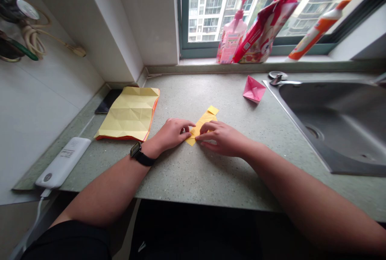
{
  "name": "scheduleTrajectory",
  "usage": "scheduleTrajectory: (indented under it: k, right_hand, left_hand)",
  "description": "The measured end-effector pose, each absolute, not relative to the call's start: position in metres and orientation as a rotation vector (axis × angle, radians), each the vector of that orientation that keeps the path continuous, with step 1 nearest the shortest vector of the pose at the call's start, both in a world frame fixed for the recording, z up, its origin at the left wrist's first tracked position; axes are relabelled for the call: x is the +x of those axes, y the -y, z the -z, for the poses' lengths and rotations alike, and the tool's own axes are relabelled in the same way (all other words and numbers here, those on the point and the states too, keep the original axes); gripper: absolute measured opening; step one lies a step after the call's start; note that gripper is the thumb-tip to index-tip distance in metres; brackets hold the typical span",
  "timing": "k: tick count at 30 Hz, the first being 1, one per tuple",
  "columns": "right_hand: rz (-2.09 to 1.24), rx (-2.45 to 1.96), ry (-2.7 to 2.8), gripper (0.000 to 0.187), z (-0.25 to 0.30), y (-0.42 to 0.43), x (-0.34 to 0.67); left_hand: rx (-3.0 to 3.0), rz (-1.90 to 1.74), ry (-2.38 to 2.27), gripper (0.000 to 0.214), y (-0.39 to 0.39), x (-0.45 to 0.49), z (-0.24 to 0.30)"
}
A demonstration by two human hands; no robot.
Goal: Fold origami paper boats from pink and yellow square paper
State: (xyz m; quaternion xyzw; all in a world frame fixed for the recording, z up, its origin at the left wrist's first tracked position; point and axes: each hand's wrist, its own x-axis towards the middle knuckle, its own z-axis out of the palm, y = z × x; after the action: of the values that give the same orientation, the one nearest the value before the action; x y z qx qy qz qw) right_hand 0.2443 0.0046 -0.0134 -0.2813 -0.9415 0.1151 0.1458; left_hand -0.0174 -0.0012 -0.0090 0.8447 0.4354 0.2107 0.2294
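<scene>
A folded piece of yellow origami paper (pixel 202 122) lies slantwise on the countertop, with a small square flap at its far end and a pointed near end. My left hand (pixel 173 133) has its thumb and fingers closed on the paper's near left edge. From the other side, my right hand (pixel 221 137) presses its curled fingertips on the paper close to the near end, covering part of it. Farther back on the right sits a folded pink paper piece (pixel 253 89).
Creased yellow sheets (pixel 128 113) lie at left on a dark flat object (pixel 107 101). A white power bank (pixel 64 162) with a cable is nearer. The sink (pixel 327 127) is at right. A pump bottle (pixel 231 41), a red bag (pixel 265 31) and an orange-white bottle (pixel 316 33) stand on the sill.
</scene>
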Motion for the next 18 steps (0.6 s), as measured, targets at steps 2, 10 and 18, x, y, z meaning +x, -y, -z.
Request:
scheduleTrajectory:
  k: [2,10,18]
  right_hand:
    - [-0.335,-0.821,2.717,0.020,0.0134,-0.0046,0.2444]
    - [-0.349,-0.833,2.721,0.022,0.0120,-0.0046,0.2437]
    - [-0.417,-0.844,2.720,0.022,0.0094,-0.0055,0.2446]
  left_hand:
    - [2.346,-0.581,-1.198,0.028,0.0009,-0.0184,0.0083]
    - [2.515,-0.563,-1.028,0.024,0.0006,-0.0225,0.0053]
    - [2.577,-0.493,-0.914,0.033,-0.0002,-0.0250,0.0092]
